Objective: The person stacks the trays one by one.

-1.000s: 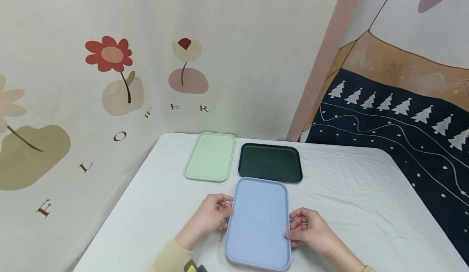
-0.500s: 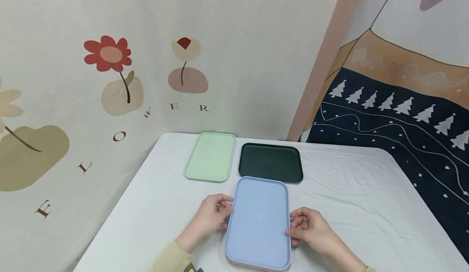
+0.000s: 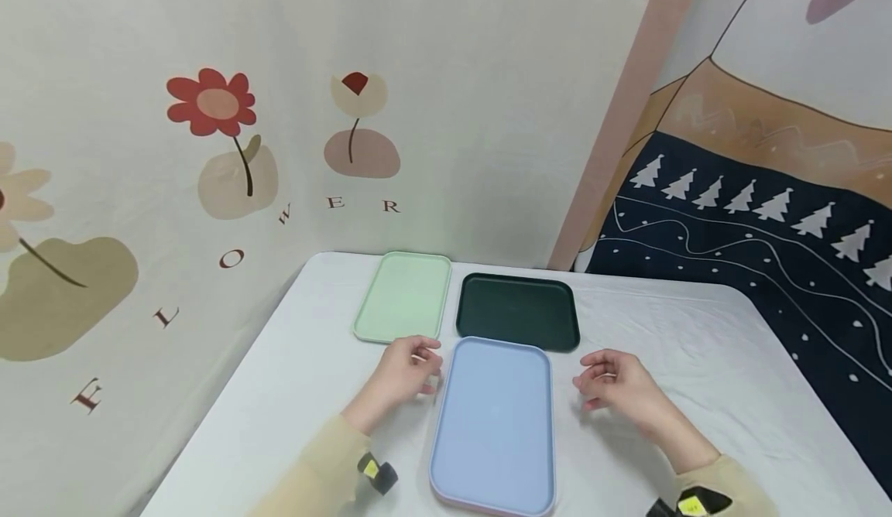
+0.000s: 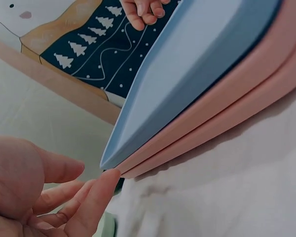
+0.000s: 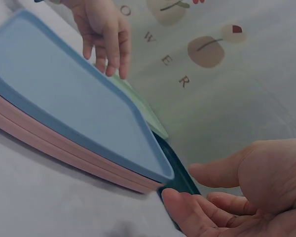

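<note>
A light blue tray (image 3: 495, 420) lies on the white table, stacked on pink trays (image 3: 481, 508) whose edges show beneath it (image 4: 227, 113). My left hand (image 3: 411, 366) hovers just off the tray's far left corner, fingers loosely curled and holding nothing; one fingertip (image 4: 108, 177) is at the corner of the stack. My right hand (image 3: 613, 381) floats to the right of the tray, apart from it, fingers relaxed and empty (image 5: 227, 197).
A light green tray (image 3: 404, 296) and a dark green tray (image 3: 519, 312) lie side by side behind the stack. The white cloth-covered table (image 3: 697, 393) meets patterned wall hangings at the back and right. Wrist-worn cameras (image 3: 376, 472) sit on both sleeves.
Both hands have let go of the blue tray's long edges and drawn outward and away; the tray stack stays flat on the table.
</note>
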`<action>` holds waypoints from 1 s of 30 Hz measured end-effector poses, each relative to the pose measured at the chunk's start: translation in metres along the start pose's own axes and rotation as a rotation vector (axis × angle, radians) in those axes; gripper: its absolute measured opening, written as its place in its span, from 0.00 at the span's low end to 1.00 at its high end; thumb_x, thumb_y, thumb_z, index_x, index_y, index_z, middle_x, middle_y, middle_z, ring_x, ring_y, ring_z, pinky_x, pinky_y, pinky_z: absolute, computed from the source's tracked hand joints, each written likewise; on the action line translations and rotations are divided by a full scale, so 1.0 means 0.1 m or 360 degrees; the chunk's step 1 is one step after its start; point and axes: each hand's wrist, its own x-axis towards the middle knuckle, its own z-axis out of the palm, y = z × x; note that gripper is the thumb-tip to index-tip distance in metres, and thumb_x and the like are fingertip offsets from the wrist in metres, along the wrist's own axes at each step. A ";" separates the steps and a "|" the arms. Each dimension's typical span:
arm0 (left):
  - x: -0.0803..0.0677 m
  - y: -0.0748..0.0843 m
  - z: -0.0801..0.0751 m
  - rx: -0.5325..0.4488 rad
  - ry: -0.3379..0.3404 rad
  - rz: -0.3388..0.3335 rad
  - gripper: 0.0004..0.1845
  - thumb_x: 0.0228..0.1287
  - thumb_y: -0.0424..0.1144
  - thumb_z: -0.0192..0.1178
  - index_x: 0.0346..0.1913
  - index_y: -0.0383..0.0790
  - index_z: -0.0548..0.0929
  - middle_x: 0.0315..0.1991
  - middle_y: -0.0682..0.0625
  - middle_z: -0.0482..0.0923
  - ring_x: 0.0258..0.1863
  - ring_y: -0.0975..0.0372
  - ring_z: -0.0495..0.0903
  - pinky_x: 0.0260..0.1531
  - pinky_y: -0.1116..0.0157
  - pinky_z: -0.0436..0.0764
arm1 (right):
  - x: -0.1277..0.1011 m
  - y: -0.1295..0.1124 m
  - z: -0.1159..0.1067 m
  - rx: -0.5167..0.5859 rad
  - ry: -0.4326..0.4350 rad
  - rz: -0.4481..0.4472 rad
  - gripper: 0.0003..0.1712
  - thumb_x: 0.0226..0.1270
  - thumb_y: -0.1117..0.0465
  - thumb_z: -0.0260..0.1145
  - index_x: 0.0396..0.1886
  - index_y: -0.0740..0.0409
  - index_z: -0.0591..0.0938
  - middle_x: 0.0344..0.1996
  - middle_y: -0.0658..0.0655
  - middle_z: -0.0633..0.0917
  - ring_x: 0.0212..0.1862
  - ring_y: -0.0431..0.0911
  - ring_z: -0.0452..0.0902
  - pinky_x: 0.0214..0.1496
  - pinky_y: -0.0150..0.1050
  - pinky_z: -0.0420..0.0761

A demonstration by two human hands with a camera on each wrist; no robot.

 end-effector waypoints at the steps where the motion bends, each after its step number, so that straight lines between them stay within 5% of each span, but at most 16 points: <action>1: 0.05 0.02 0.00 0.0002 0.0007 -0.0001 0.16 0.73 0.27 0.62 0.60 0.25 0.81 0.40 0.42 0.83 0.38 0.51 0.88 0.29 0.59 0.90 | 0.04 -0.01 -0.03 -0.0024 0.0014 0.0005 0.28 0.66 0.74 0.71 0.61 0.82 0.71 0.40 0.65 0.81 0.42 0.58 0.85 0.40 0.49 0.91; 9: 0.38 0.14 0.02 0.0095 0.0023 -0.0043 0.19 0.74 0.30 0.63 0.63 0.25 0.79 0.46 0.38 0.85 0.36 0.50 0.90 0.31 0.59 0.91 | 0.36 -0.05 -0.25 -0.0211 0.0058 -0.0009 0.24 0.73 0.70 0.68 0.61 0.83 0.72 0.44 0.66 0.83 0.44 0.56 0.84 0.42 0.46 0.91; 16: 0.69 0.17 0.08 0.0381 0.0095 -0.0014 0.18 0.72 0.31 0.63 0.60 0.24 0.81 0.43 0.39 0.87 0.26 0.58 0.87 0.30 0.62 0.87 | 0.65 -0.06 -0.30 -0.0369 0.0128 0.0047 0.22 0.75 0.69 0.65 0.60 0.82 0.74 0.47 0.69 0.82 0.47 0.59 0.86 0.45 0.45 0.90; 25: 0.95 0.25 0.19 0.0522 0.0141 -0.0073 0.17 0.73 0.33 0.64 0.58 0.25 0.82 0.45 0.39 0.88 0.41 0.53 0.88 0.47 0.54 0.87 | 1.02 0.00 -0.29 -0.0600 0.0221 0.0093 0.23 0.71 0.68 0.68 0.58 0.81 0.75 0.41 0.67 0.83 0.33 0.48 0.83 0.35 0.39 0.87; 30: 1.06 0.27 0.27 0.0638 0.0175 -0.0101 0.16 0.73 0.32 0.64 0.57 0.25 0.82 0.45 0.41 0.86 0.46 0.51 0.85 0.53 0.52 0.85 | 1.13 0.04 -0.31 -0.0641 0.0251 0.0116 0.24 0.72 0.69 0.67 0.60 0.83 0.73 0.44 0.70 0.82 0.34 0.49 0.85 0.37 0.41 0.88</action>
